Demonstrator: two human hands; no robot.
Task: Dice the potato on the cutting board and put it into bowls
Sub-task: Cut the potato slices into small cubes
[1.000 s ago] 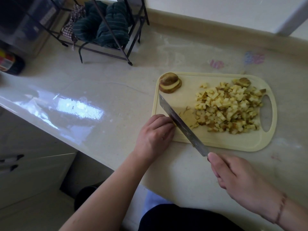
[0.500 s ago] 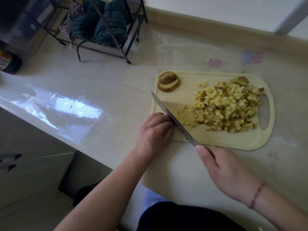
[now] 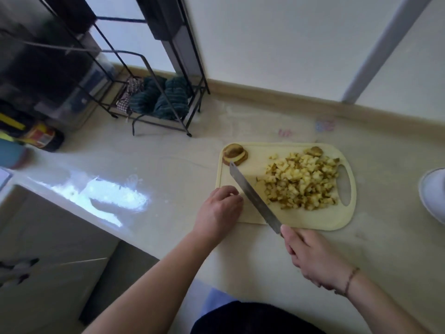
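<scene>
A pale yellow cutting board (image 3: 320,219) lies on the counter. A heap of diced potato (image 3: 303,183) covers its right half. A stack of potato slices with brown skin (image 3: 234,154) sits at its far left corner. My right hand (image 3: 310,256) grips the handle of a long knife (image 3: 254,197), whose blade runs diagonally across the board's left part, tip near the slices. My left hand (image 3: 220,210) rests with curled fingers on the board's near left corner, just left of the blade.
A black wire rack (image 3: 156,75) holding dark green cloths (image 3: 160,98) stands at the back left. Bottles and jars (image 3: 41,137) sit at the far left. A white rim of a bowl (image 3: 431,196) shows at the right edge. The counter's front edge runs under my arms.
The camera has tilted up, so more wall and rack show. The knife has shifted slightly right toward the diced heap, which now looks pushed closer together. My left hand stays at the board's corner.
</scene>
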